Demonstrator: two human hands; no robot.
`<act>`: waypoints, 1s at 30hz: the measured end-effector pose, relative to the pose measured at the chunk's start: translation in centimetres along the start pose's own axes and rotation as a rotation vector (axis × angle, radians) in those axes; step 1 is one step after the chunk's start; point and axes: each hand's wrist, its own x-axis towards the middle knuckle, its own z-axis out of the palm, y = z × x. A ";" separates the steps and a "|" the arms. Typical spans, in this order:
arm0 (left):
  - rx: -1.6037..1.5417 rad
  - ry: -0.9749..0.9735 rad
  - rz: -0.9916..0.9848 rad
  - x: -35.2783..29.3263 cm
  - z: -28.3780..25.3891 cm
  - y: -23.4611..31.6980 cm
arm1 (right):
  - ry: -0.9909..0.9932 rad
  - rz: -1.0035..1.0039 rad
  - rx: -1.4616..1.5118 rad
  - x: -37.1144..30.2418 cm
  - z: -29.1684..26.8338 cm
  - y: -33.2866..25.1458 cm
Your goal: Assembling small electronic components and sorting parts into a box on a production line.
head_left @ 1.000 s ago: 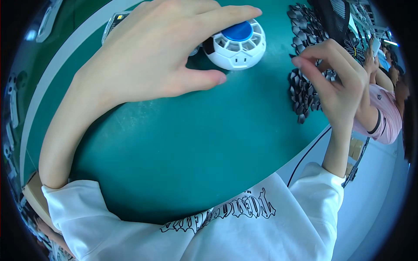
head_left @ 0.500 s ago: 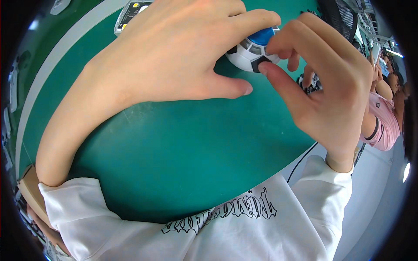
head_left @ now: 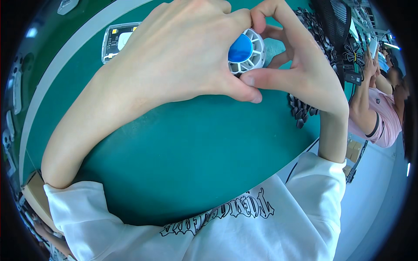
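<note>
A white ball (head_left: 258, 48) sits between the person's two hands, near the top of the green surface (head_left: 196, 139). It has a round blue top (head_left: 240, 48) with little open gaps around it. I can't tell if the ball rests on the surface or is lifted a bit.

The left hand (head_left: 187, 56) lies over the left side of the ball. Its thumb sticks out below, but most of its fingers are hidden, so I can't tell how tightly it holds on. The right hand (head_left: 300, 65) is curled like a letter C. It has the ball between its thumb, at the bottom edge, and its first finger, at the top edge.

A pile of small black pieces (head_left: 300, 111) lies under and beside the right wrist. A black net bag (head_left: 337, 19) is past the pile. To the left of the left hand is a clear case (head_left: 114, 41) with yellow squares inside. Far to the right is a person in a pink shirt (head_left: 385, 115).
</note>
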 end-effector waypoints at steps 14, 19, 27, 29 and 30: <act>0.273 0.275 0.182 1.9 3.5 0.4 | 0.390 -0.191 -0.515 -2.5 3.7 0.4; 0.381 0.200 0.135 2.6 3.2 2.0 | 0.452 -0.233 -0.482 -3.2 4.0 1.9; 0.605 0.133 0.210 3.7 2.7 3.3 | 0.522 -0.272 -0.457 -3.6 4.6 3.3; 0.622 0.151 0.198 3.5 2.9 3.8 | 0.537 -0.286 -0.450 -3.6 4.8 3.4; 0.627 0.155 0.206 3.8 3.0 3.8 | 0.554 -0.276 -0.446 -3.8 4.8 3.6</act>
